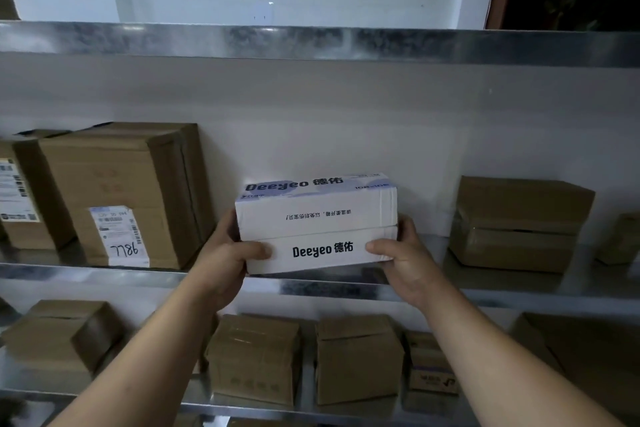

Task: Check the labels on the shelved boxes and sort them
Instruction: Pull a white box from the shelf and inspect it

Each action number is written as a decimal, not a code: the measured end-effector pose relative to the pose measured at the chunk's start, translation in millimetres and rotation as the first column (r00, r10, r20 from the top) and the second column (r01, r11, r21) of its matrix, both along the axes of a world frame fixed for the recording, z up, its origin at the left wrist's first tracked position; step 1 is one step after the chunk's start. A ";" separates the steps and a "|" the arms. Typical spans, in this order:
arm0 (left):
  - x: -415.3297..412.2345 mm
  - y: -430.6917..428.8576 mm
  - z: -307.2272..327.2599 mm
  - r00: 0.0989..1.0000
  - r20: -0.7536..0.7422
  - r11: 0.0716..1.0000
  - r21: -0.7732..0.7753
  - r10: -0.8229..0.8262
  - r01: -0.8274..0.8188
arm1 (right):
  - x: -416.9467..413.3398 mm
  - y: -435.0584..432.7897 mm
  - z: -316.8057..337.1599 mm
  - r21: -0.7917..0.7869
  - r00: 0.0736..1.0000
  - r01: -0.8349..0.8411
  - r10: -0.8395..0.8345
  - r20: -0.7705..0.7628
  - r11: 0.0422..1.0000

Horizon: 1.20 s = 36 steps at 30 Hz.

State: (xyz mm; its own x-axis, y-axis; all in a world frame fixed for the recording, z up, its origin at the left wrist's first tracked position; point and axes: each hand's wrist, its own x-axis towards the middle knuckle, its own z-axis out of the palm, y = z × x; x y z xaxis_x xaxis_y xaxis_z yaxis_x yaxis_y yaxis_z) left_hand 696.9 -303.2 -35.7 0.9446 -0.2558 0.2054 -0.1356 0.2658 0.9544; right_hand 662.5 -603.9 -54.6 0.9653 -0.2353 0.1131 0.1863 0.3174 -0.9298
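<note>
A white box (317, 218) printed "Deeyeo" sits at the front of the middle metal shelf (104, 276), tilted slightly. My left hand (228, 253) grips its left end, thumb across the front face. My right hand (403, 256) grips its right end in the same way. To the left stands a tall brown carton (128, 184) with a white label reading 7786 upside down. Further left, another labelled carton (24, 198) is cut off by the frame edge.
A taped brown carton (516, 222) lies right of the white box, with a small one (620, 239) beyond it. The lower shelf (304, 409) holds several brown cartons (254, 357). The upper shelf edge (311, 43) runs overhead; a white wall backs the shelves.
</note>
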 end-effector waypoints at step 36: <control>-73.7 -20.6 23.9 0.560 0.827 0.663 0.393 0.048 -0.637 | -83.6 44.1 34.2 -0.508 0.508 0.811 0.082 0.857 0.290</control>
State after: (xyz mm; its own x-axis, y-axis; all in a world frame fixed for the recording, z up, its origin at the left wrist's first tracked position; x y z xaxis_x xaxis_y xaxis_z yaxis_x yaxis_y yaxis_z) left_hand 623.1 -323.8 -11.8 0.5833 -0.2779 0.7632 -0.7505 -0.5437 0.3756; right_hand 578.8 -559.7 -20.5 0.2673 0.1184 0.9563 0.6215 -0.7796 -0.0771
